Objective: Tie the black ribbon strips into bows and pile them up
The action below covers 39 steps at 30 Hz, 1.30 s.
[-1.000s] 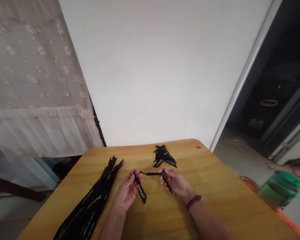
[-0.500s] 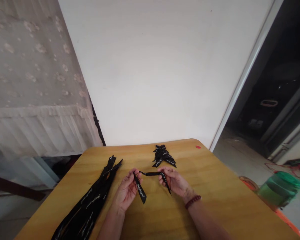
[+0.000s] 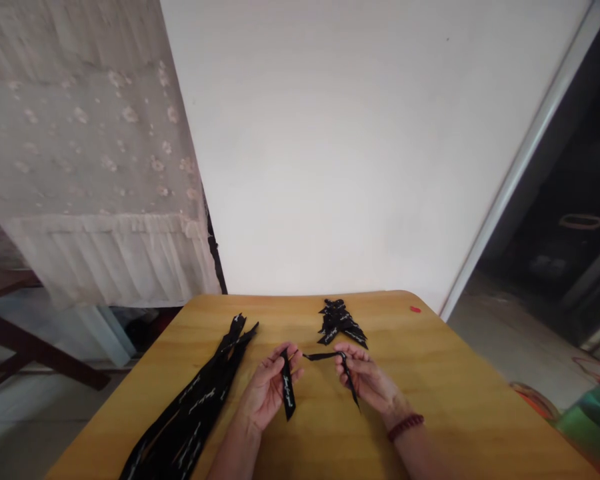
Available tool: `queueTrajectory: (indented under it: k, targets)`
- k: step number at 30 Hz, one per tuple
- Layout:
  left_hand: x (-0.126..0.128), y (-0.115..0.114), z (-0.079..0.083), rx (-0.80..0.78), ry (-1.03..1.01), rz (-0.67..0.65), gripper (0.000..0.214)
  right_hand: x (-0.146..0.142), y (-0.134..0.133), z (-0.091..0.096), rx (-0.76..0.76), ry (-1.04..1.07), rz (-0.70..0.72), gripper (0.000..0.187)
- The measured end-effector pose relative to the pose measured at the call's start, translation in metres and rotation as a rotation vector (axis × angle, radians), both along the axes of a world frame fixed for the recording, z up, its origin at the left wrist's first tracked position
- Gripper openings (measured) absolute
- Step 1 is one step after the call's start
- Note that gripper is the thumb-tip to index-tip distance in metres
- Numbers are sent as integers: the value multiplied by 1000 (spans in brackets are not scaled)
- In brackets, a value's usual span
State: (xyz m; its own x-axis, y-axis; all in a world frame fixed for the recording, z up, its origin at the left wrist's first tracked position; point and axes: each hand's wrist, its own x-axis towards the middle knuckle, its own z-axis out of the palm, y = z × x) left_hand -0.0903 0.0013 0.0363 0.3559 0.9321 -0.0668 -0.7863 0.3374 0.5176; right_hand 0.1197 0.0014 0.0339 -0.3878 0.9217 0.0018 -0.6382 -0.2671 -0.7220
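Black ribbon [image 3: 322,357] with white script lettering, twisted thin between left hand [image 3: 270,387] and right hand [image 3: 371,383], with slant-cut tail hanging below the left; held over wooden table [image 3: 455,400], right of long ribbon bundle [image 3: 207,383]; pinched in both by thumb and curled fingers, angled inward.

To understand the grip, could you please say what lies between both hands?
The head view shows a black ribbon running between the left hand and right hand.
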Motion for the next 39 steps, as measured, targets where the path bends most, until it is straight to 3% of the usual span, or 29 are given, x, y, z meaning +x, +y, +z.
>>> queueTrajectory:
  k: [6, 14, 23, 30, 39]
  targets:
    - [2, 2, -8, 28, 0, -34, 21, 0, -1, 0, -14, -48, -33, 27]
    - [5, -2, -2, -16, 70, -51, 23, -1, 1, -4, -15, -73, -34, 21]
    - [10, -3, -1, 59, 157, -55, 14, -4, 2, -3, 35, -55, -52, 18]
    - [16, -2, -4, 46, 206, 11, 11, -6, 3, -3, 36, -64, -72, 20]
    - [19, 4, -5, 21, 329, 174, 21, -12, 4, -3, 47, -31, -206, 11]
